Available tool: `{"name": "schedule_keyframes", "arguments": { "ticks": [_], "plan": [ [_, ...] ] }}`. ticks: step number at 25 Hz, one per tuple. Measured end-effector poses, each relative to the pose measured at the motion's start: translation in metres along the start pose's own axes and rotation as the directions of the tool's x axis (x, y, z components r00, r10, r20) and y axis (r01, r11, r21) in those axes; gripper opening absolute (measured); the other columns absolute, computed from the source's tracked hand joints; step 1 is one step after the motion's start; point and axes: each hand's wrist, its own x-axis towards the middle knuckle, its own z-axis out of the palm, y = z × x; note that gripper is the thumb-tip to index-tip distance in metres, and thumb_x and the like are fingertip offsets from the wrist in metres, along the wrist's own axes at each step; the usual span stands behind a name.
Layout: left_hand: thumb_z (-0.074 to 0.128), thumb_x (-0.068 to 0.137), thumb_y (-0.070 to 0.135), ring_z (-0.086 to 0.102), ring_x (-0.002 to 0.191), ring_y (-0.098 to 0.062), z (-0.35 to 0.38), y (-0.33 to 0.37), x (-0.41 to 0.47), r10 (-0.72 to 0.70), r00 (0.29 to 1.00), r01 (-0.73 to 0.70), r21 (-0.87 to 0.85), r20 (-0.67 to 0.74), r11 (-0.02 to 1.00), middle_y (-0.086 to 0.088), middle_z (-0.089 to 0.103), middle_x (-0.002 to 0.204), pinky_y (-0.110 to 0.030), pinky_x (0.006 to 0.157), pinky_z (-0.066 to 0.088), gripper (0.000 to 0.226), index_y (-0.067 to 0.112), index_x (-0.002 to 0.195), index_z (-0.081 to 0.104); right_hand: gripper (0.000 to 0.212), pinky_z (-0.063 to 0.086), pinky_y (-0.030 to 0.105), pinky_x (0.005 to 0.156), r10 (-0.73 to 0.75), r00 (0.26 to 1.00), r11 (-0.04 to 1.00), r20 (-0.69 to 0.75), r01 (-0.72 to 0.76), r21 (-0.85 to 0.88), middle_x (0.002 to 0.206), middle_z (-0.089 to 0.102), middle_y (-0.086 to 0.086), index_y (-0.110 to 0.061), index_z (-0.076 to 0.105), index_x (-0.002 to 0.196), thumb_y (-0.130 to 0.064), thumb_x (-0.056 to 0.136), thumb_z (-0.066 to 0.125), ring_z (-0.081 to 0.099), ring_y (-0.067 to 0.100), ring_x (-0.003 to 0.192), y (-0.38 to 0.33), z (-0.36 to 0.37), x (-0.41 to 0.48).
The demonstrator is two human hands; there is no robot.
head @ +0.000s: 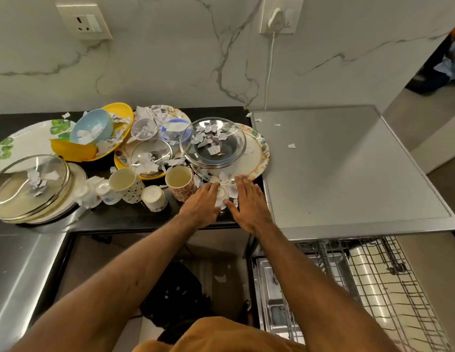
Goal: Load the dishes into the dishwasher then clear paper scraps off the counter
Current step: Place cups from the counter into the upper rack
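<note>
Status: loading looks barely started, if at all. The wire dishwasher rack is pulled out at near right, and the part in view holds no dishes.

All dishes are on the black counter:
- large floral plate carrying an upturned glass lid with steel rim, right of centre
- two tall patterned cups, near centre
- stack of yellow plates with a pale blue bowl, far left
- second glass lid on cream plates, near left

Torn white paper scraps are strewn through the dishes, with a few on the steel dishwasher top. None look cleared.

Left hand is curled over a small white cup at the near counter edge; grip not confirmed, fingers hide it. Right hand is flat, fingers spread, holding nothing, fingertips at the floral plate's near rim.

Remaining: essentially every dish, then the scraps.
</note>
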Motion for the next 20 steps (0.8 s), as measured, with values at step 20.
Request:
{"name": "schedule_keyframes", "arguments": {
  "ticks": [20],
  "plan": [
    [0.075, 0.083, 0.051, 0.059, 0.116, -0.027, -0.013, 0.024, 0.061, 0.583, 0.802, -0.586, -0.016, 0.128, 0.810, -0.008, 0.047, 0.138, -0.039, 0.093, 0.053, 0.082, 0.017, 0.146, 0.036, 0.069, 0.047, 0.032, 0.099, 0.199, 0.968, 0.963, -0.152, -0.164, 0.213, 0.128, 0.066, -0.003, -0.025, 0.054, 0.138, -0.059, 0.083, 0.079, 0.056, 0.013, 0.114, 0.011, -0.052, -0.049]
  ]
}}
